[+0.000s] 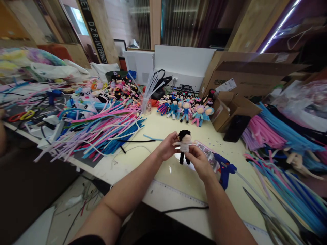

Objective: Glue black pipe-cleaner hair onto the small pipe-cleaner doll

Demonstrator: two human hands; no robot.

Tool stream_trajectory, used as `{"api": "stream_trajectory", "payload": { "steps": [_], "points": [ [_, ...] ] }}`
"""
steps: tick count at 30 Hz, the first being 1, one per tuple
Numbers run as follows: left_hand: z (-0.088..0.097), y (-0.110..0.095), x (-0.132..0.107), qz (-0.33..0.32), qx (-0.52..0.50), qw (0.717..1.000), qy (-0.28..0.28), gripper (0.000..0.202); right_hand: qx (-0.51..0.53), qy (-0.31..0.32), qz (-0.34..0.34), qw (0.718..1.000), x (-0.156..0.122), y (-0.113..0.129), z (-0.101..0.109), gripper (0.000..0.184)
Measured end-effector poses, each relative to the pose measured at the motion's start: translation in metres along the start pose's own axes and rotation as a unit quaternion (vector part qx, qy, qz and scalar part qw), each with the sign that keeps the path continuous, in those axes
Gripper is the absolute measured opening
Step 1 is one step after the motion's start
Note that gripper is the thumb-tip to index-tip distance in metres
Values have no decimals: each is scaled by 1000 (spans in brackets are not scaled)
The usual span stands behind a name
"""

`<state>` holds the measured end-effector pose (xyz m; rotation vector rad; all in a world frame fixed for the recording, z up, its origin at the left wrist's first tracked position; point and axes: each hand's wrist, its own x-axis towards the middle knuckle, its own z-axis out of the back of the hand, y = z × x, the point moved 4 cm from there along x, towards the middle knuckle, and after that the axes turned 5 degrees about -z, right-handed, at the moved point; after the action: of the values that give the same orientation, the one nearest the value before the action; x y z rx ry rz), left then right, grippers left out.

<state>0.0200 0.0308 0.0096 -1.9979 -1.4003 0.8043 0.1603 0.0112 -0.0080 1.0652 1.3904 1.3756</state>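
Between my two hands a small pipe-cleaner doll [184,147] is held upright above the table. It has black hair, a white top and black legs. My left hand [169,146] grips it at the head and arm on the left side. With thumb and fingers, my right hand [200,159] pinches its lower body from the right. Just beyond my right hand lies a blue glue gun [225,170] with a small red light. A clear packet [204,151] with a pink edge is partly hidden behind that hand.
Pipe cleaners [102,131] are heaped at left, with more bundles [288,183] at right. Finished dolls [186,108] stand at the back near a cup of glue sticks [146,102]. Large scissors [263,211], a black phone [237,128] and cardboard boxes [237,80] occupy the right side.
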Motion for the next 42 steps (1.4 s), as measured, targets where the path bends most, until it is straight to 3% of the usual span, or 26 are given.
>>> {"api": "stream_trajectory", "payload": {
  "steps": [11,15,21,25,29,36,42],
  "points": [
    [-1,1,0,-42,51,998,20,44,89,24,-23,995,-1,-4,0,25],
    [-3,-3,-1,-56,69,996,31,53,197,48,-60,977,-3,-5,-1,33],
    [-4,-1,-3,-84,156,983,45,43,308,79,-94,943,-8,0,-6,30],
    [-4,1,-3,-107,198,973,58,52,319,104,-104,936,-9,-2,-9,27],
    [-6,2,-2,-115,158,977,86,54,305,113,-119,938,-9,-8,-12,26],
    [-4,-3,-1,-156,138,978,33,58,271,139,-125,944,-11,-7,-13,40],
    [-4,-5,-1,-164,167,972,16,59,285,150,-122,939,-10,-7,-16,33]
  ]
}}
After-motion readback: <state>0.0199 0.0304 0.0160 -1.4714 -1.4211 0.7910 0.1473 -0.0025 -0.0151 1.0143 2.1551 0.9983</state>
